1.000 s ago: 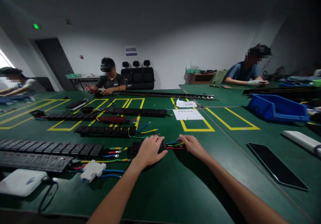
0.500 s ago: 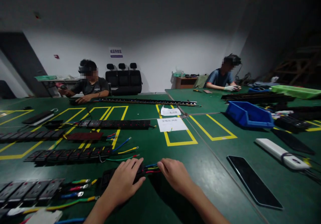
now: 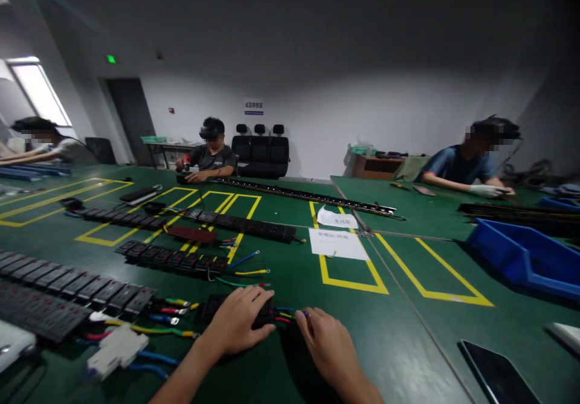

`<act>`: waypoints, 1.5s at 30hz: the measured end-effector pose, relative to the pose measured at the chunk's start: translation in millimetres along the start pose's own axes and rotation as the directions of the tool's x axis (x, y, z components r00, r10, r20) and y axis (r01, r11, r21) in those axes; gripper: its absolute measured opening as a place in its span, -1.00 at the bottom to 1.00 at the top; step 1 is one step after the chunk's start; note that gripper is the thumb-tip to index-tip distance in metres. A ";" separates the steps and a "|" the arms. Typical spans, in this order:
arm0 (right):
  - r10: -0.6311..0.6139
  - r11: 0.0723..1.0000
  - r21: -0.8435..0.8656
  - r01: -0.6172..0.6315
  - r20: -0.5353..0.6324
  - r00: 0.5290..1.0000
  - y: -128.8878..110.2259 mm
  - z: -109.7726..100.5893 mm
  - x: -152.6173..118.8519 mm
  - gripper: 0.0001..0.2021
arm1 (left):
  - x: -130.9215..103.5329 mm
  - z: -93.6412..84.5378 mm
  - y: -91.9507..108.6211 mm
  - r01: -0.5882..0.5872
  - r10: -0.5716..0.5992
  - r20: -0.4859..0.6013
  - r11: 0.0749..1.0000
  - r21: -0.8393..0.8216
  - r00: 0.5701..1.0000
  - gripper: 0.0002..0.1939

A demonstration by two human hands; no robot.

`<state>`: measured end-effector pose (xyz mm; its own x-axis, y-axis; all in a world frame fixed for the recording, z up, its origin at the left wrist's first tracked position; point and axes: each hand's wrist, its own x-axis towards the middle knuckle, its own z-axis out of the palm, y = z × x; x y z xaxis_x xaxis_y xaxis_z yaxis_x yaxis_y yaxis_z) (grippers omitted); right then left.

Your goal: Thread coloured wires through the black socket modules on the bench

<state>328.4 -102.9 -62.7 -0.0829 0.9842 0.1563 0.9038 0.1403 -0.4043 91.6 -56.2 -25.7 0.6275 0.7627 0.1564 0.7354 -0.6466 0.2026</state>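
Observation:
My left hand [image 3: 242, 320] lies over a black socket block [image 3: 214, 308] on the green table, its fingers curled across the top and the thumb along the near side. Blue, green-yellow and red wires [image 3: 283, 315] come out of the block's right end. At their far ends my right hand [image 3: 330, 342] pinches them between thumb and fingers; the wire tips are hidden in the grip. Just left of the block lie loose wires with ring terminals [image 3: 174, 311]. Behind it sits a strip of black sockets [image 3: 174, 258] with blue, yellow and green leads.
More socket strips [image 3: 81, 283] and a white breaker-like part [image 3: 116, 351] lie at the left. Paper sheets [image 3: 339, 244] lie ahead. At the right are a blue bin [image 3: 521, 259] and a phone [image 3: 498, 372]. Co-workers sit around the table's far sides.
The view has swung left, bringing another person and a window into sight. Both hands keep their places on the block and wires; the right hand's fingers look more curled.

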 end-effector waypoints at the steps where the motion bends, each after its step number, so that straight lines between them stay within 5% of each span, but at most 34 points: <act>1: -0.006 1.000 0.007 0.006 -0.005 1.000 1.4 1.3 0.0 -0.56 | -0.4 0.0 0.3 0.001 -0.001 0.003 1.000 0.001 1.000 -0.38; 30: 0.010 0.987 0.158 -0.018 0.046 0.999 29.8 24.8 3.9 -0.47 | -3.0 8.1 -3.7 0.009 -0.007 0.024 0.998 -0.063 1.000 -0.34; 45: 0.092 0.995 0.021 -0.094 0.068 0.993 -0.3 -8.1 0.2 -0.52 | -1.7 5.9 -2.5 -0.063 0.065 -0.052 0.997 0.036 0.997 -0.37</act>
<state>331.5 -103.6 -55.3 -0.0272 0.9980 0.0570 0.8984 0.0494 -0.4363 90.2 -56.0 -32.2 0.6600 0.7187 0.2189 0.7031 -0.6935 0.1570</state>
